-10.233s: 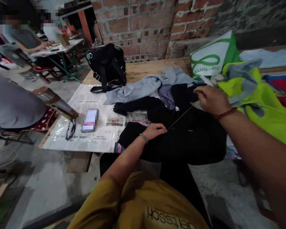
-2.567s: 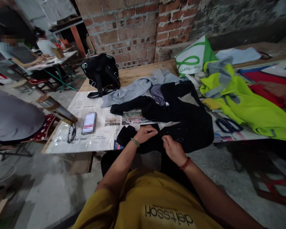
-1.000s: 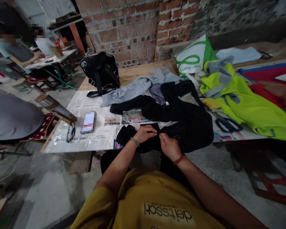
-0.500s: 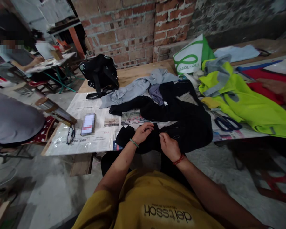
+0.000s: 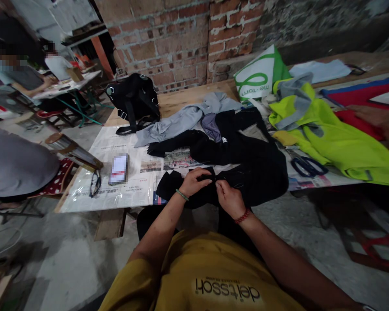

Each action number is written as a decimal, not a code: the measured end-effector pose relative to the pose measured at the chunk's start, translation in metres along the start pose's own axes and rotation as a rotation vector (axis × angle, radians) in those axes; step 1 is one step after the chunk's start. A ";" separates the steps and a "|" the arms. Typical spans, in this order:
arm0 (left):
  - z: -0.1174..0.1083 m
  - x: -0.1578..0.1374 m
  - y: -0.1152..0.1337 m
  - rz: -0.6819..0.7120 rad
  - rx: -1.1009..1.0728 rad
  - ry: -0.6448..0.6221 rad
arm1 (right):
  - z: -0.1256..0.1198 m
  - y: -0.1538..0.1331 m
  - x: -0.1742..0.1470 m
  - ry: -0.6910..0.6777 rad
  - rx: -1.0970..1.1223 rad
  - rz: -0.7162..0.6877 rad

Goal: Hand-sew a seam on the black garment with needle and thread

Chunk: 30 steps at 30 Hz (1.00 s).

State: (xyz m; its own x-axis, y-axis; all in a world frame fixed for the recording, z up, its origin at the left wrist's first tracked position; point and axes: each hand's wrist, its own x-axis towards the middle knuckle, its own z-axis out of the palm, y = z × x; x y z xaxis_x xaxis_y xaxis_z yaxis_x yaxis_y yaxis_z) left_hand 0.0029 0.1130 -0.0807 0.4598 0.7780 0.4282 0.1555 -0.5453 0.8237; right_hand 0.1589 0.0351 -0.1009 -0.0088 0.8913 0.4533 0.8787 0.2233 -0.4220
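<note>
A black garment (image 5: 262,164) lies spread over the near edge of the table, partly hanging over it. My left hand (image 5: 196,182), with a green bead bracelet, pinches a fold of the cloth between thumb and fingers. Close beside it, my right hand (image 5: 229,198), wearing a red bracelet, is closed in a pinch at the same fold. What sits between the right fingertips is too small to make out. A thin pale thread shows on the cloth just above that hand.
Left on the newspaper-covered table (image 5: 74,196) are a phone (image 5: 118,168), glasses (image 5: 95,183) and a metal flask (image 5: 73,151). Behind are a black bag (image 5: 138,99) and grey clothing (image 5: 178,121). Scissors (image 5: 307,166) and a yellow-green garment (image 5: 340,147) lie right, near another person's hand (image 5: 372,119).
My left fingertips have shifted slightly right, nearer my right hand, and the left thumb shows more clearly. My right hand has hardly moved. The garment lies as before.
</note>
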 end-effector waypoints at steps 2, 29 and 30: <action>0.000 0.000 0.000 0.055 0.023 0.053 | 0.000 -0.001 0.000 -0.001 -0.003 0.003; 0.002 -0.001 0.004 0.080 0.056 0.044 | -0.002 -0.001 0.002 -0.031 0.032 0.030; 0.002 -0.001 0.004 0.078 0.057 0.039 | -0.002 -0.001 0.002 -0.029 0.031 0.031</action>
State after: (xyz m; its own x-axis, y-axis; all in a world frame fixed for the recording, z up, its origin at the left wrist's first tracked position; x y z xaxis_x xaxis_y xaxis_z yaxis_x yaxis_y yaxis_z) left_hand 0.0047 0.1097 -0.0784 0.4382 0.7435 0.5051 0.1711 -0.6206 0.7652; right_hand 0.1586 0.0355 -0.0979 0.0037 0.9088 0.4172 0.8637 0.2074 -0.4594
